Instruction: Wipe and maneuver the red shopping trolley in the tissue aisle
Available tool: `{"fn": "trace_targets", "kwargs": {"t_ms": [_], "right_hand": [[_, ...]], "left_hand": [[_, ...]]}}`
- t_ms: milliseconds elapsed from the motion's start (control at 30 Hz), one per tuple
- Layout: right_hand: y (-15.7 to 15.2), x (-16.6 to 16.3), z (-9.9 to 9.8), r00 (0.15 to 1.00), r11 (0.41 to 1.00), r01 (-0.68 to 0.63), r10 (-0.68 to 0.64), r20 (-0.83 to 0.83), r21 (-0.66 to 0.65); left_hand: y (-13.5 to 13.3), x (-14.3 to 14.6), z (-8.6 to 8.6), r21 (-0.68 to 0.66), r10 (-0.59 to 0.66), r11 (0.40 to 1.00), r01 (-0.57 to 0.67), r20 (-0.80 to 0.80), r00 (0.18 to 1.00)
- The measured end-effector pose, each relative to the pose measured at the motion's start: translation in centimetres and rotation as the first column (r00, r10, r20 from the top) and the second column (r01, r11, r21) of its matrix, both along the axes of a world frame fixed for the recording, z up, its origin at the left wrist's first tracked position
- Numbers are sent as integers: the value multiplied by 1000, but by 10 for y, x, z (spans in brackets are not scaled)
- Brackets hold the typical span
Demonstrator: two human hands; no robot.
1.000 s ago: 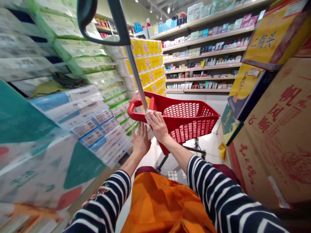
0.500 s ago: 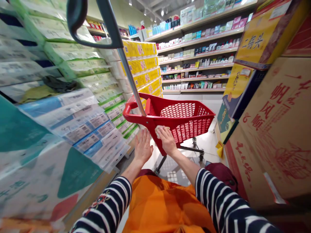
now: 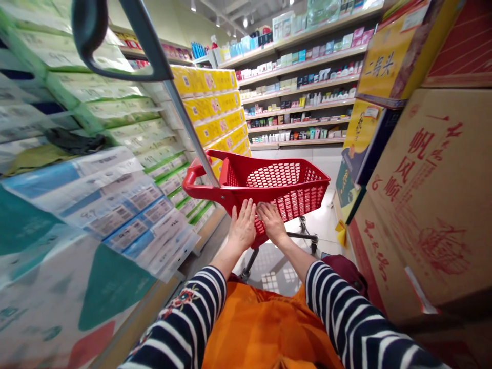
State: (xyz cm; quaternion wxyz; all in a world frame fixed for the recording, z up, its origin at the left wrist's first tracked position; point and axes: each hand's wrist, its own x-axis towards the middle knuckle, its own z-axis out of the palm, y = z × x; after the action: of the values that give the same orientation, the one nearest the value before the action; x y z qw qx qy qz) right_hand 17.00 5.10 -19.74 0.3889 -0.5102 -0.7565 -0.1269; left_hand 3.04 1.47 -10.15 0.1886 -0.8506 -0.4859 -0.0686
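Note:
A red plastic shopping cart (image 3: 246,193) with a perforated basket stands in front of me. Against its near side panel my left hand (image 3: 243,225) lies flat, fingers stretched out. Just right of it, my right hand (image 3: 272,221) presses a small pale cloth to the same panel, its fingers bent over it. Most of the cloth is hidden under that hand. From the cart's left end a grey metal pole rises to a dark handle (image 3: 161,66).
Stacked tissue packs (image 3: 126,205) crowd the left, with yellow packs (image 3: 215,105) behind the cart. Cardboard cartons (image 3: 442,205) and yellow boxes (image 3: 384,66) rise on the right. Shelves of small goods (image 3: 300,105) line the back. A dark red bag-like thing (image 3: 346,271) sits low at right.
My left hand has moved right and up onto the cart's panel, beside my right hand. The right hand has shifted slightly along the panel, and less of the cloth shows. The view has turned slightly.

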Motion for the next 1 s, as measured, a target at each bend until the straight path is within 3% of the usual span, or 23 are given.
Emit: {"fn": "trace_targets", "kwargs": {"t_ms": [100, 267, 333, 433, 633, 733, 833, 1000], "right_hand": [[-1, 12, 6, 998, 997, 45, -42, -40, 61], [18, 42, 47, 970, 962, 189, -152, -189, 198], [25, 53, 53, 962, 955, 216, -172, -213, 203], [27, 62, 38, 963, 961, 218, -183, -200, 169], [4, 64, -30, 990, 991, 131, -132, -42, -27], [-5, 69, -41, 992, 991, 122, -123, -14, -57], [-1, 80, -21, 979, 982, 185, -181, -91, 44], [22, 100, 26, 950, 953, 267, -236, -202, 141]], "left_hand": [[-1, 12, -2, -30, -5, 1000, 5, -17, 1000], [8, 32, 4, -11, -27, 1000, 27, 5, 1000], [13, 40, 7, -12, -37, 999, 37, 11, 999], [19, 49, 8, -16, -48, 999, 48, 5, 999], [21, 60, -11, -14, -97, 995, 96, -31, 995], [19, 64, -21, -29, -128, 992, 126, -52, 990], [22, 71, -22, -35, -131, 991, 130, -45, 990], [33, 90, -5, -30, -122, 992, 121, -24, 992]]}}
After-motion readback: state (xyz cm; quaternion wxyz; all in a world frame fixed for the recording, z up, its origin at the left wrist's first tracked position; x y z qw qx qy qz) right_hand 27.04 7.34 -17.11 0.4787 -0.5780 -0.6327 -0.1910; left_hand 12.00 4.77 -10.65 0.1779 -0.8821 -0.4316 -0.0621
